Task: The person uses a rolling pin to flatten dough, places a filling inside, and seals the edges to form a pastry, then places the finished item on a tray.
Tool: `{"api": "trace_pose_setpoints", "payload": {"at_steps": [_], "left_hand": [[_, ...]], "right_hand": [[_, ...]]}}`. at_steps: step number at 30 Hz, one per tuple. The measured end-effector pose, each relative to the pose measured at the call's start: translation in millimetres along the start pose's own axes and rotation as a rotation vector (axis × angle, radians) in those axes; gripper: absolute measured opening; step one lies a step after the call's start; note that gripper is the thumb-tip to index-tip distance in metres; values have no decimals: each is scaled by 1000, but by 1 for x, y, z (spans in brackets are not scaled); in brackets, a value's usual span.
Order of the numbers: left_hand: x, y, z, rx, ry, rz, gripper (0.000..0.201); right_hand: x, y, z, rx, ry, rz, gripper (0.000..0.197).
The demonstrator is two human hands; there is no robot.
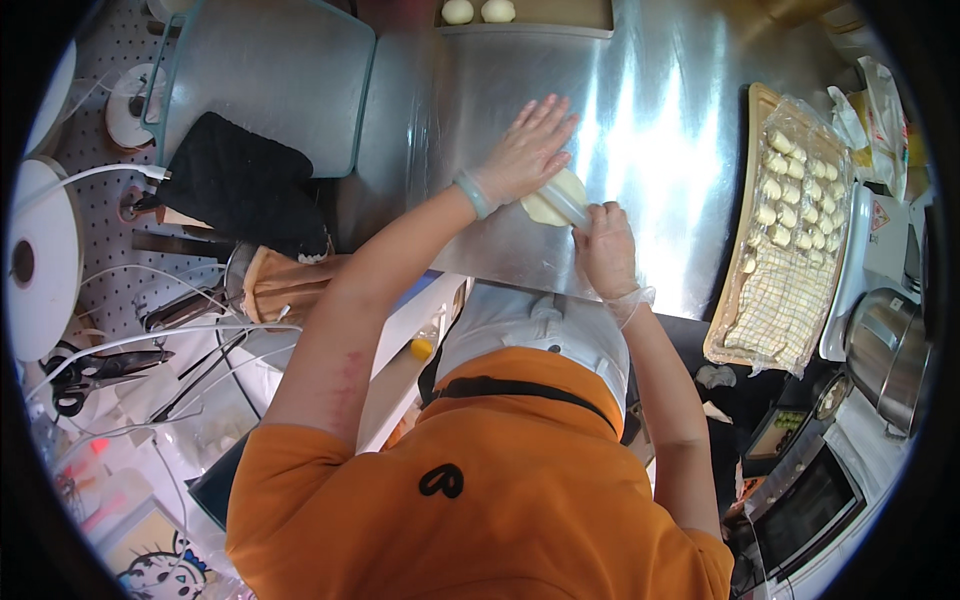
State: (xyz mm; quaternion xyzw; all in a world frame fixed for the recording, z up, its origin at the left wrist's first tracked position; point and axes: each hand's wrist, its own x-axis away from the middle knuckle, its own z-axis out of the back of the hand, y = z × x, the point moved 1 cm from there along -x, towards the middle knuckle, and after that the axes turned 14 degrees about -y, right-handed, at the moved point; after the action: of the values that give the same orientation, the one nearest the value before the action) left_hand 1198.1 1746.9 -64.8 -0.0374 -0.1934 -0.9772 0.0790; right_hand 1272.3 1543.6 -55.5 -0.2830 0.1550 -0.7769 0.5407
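Observation:
A flat piece of pale dough (541,210) lies on the metal worktop (480,245) in front of me. Across it, slanting from upper left to lower right, runs a translucent rolling pin (568,206). My left hand (525,152) is stretched flat at the pin's far end, fingers extended; its palm hides that end. The fingers of my right hand (607,248) are closed round the near end. Clear plastic, like a thin glove's cuff, shows at my right wrist, and a pale green bangle (471,194) circles the left one.
At the far edge, a tray (560,27) carries round dough balls (497,11). On the right, a tan tray (727,330) holds several small dough pieces under plastic film beside a checked cloth (775,310). A translucent board (280,80) and black oven mitt (240,185) lie left.

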Motion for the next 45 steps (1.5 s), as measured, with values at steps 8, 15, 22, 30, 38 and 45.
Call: {"api": "trace_pose_setpoints", "payload": {"at_steps": [8,15,22,30,38,45], "left_hand": [[9,-8,-12,-119,-164,-176,59],[53,-13,-7,-111,-228,-149,62],[89,-5,-6,-71,-254,-23,65],[71,34,21,65,70,309,62],[44,48,-37,60,127,561,62],[63,93,-54,145,121,774,62]], "right_hand": [[11,-16,-29,196,77,-144,72],[23,-47,-56,267,-59,-135,62],[35,-50,-58,333,-63,111,58],[-7,5,36,194,6,465,54],[-60,34,45,243,-123,557,57],[-30,28,26,319,-178,383,66]]}}
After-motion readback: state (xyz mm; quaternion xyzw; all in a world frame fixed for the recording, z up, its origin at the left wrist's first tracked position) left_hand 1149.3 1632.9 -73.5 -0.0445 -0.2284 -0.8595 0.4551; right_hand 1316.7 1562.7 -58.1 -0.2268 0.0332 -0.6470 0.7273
